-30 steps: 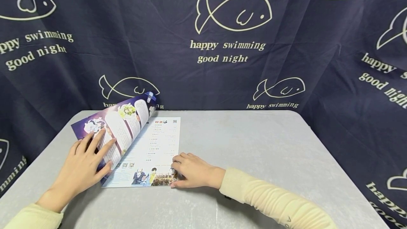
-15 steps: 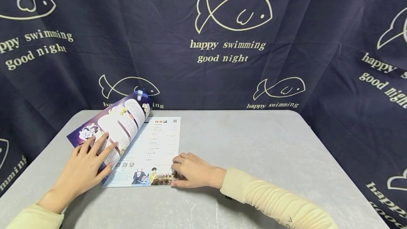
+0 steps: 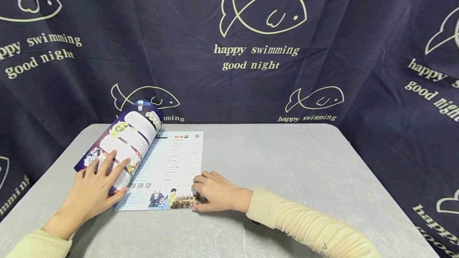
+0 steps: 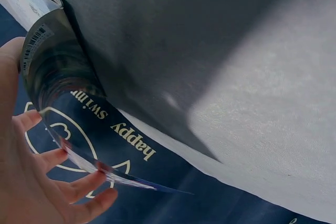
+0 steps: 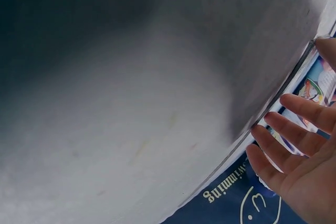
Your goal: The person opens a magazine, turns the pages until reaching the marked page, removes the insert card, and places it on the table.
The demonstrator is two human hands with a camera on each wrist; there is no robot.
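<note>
A magazine point(image 3: 181, 158) lies on the grey table, showing a white contents page with cartoon figures along its bottom. Its purple cover leaf point(image 3: 123, 128) is turned up to the left and bows in a curve. Spread across that leaf is my left hand point(image 3: 93, 192), its fingertips on the printed side and its thumb by the lower fold. The left wrist view shows the leaf's outer side point(image 4: 60, 59) with a barcode. My right hand point(image 3: 222, 191) rests at the magazine's lower right edge, fingers relaxed along it in the right wrist view.
The grey table point(image 3: 287, 166) extends to the right and in front of the magazine. A dark blue curtain point(image 3: 258, 90) with fish drawings and lettering hangs behind it and at both sides.
The cover leaf has swung further left under my left hand, its top end passing from right to left, and more of the contents page shows. My right hand stays in place.
</note>
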